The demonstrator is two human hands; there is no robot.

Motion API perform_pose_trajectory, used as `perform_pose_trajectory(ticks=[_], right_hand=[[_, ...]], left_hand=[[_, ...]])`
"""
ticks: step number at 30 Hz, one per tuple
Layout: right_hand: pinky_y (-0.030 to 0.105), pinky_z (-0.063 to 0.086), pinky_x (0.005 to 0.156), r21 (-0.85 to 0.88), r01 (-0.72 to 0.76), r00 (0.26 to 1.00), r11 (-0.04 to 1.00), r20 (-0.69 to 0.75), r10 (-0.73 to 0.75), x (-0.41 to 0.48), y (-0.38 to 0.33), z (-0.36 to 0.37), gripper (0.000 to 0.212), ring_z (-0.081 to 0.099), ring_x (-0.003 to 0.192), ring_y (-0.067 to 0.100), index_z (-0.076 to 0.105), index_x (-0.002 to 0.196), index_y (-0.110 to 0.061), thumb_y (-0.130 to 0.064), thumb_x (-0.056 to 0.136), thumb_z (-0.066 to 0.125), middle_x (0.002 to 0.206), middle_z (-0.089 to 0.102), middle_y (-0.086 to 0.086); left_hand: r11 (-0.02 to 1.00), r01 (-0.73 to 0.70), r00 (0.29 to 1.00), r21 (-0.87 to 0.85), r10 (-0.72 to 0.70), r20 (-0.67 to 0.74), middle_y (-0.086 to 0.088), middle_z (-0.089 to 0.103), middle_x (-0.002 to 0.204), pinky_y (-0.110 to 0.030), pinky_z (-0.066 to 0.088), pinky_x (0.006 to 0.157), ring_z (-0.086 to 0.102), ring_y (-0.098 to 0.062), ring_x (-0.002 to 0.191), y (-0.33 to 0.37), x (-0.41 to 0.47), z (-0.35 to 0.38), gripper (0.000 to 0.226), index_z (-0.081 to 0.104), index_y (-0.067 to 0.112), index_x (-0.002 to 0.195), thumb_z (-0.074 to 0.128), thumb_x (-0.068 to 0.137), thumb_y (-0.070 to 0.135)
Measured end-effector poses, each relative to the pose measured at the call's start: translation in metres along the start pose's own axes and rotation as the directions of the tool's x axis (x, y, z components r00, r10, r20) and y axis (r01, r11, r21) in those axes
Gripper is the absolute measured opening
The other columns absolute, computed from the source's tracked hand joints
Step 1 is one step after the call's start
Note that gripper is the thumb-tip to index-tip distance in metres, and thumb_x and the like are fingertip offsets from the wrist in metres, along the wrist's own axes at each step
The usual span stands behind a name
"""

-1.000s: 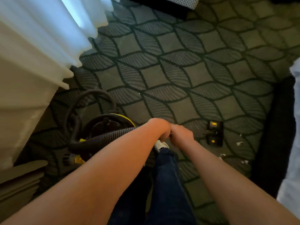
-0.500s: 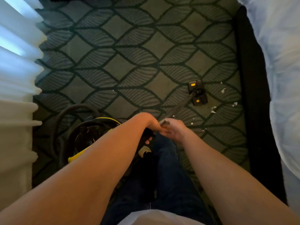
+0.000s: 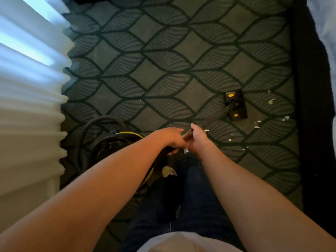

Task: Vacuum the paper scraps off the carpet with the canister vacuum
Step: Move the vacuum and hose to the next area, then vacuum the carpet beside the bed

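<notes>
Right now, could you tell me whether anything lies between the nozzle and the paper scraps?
Nothing visible does. The nozzle sits on the carpet, and only bare pile separates it from the scraps on its right. The left hand and right hand hold the wand.

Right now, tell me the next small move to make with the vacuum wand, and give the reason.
Probably sweep the floor nozzle a little to the right. The left hand and right hand both grip the wand, and the nozzle sits on the carpet just left of a cluster of paper scraps lying between it and the dark bed base.
</notes>
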State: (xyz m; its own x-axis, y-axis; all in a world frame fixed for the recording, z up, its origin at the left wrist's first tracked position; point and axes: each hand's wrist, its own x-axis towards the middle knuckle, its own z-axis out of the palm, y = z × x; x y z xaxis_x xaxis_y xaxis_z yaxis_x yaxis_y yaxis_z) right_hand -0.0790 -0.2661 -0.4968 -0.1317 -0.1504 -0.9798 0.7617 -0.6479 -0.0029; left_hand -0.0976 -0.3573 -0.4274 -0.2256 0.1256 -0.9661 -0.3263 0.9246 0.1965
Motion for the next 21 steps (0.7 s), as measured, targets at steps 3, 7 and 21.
perform_pose_trajectory(ticks=[3,7,21], right_hand=[[0.043,0.043,0.094,0.03,-0.056,0.998,0.998,0.042,0.055,-0.009,0.002,0.027,0.049,0.048,0.135,0.031,0.041,0.143,0.002,-0.031,0.107,0.037,0.146,0.048,0.02],[0.047,0.042,0.096,0.025,-0.087,0.989,0.996,0.123,0.083,-0.015,0.025,0.062,0.041,0.047,0.135,0.033,0.047,0.129,0.006,-0.027,0.108,0.036,0.132,0.056,0.023],[0.044,0.051,0.093,-0.012,0.103,0.954,0.995,0.285,-0.096,-0.038,0.068,0.165,0.035,0.061,0.106,0.033,0.049,0.083,-0.001,-0.025,0.107,0.04,0.101,0.062,0.02]], left_hand=[[0.988,0.003,0.998,0.157,0.008,-0.07,-0.007,0.058,0.06,-0.03,0.048,0.062,0.053,-0.017,0.051,-0.01,-0.027,-0.025,0.053,0.048,-0.002,0.138,0.055,0.089,0.016],[0.916,0.047,0.986,0.399,0.021,-0.164,-0.002,0.061,0.055,-0.028,0.05,0.064,0.057,-0.014,0.049,-0.048,-0.049,-0.052,0.032,0.078,0.006,0.09,0.055,0.085,0.028],[0.874,0.092,0.906,0.478,0.126,-0.404,0.0,0.063,0.052,-0.026,0.041,0.051,0.063,-0.018,0.056,-0.139,-0.098,-0.118,0.032,0.072,0.012,0.078,0.06,0.08,0.041]])
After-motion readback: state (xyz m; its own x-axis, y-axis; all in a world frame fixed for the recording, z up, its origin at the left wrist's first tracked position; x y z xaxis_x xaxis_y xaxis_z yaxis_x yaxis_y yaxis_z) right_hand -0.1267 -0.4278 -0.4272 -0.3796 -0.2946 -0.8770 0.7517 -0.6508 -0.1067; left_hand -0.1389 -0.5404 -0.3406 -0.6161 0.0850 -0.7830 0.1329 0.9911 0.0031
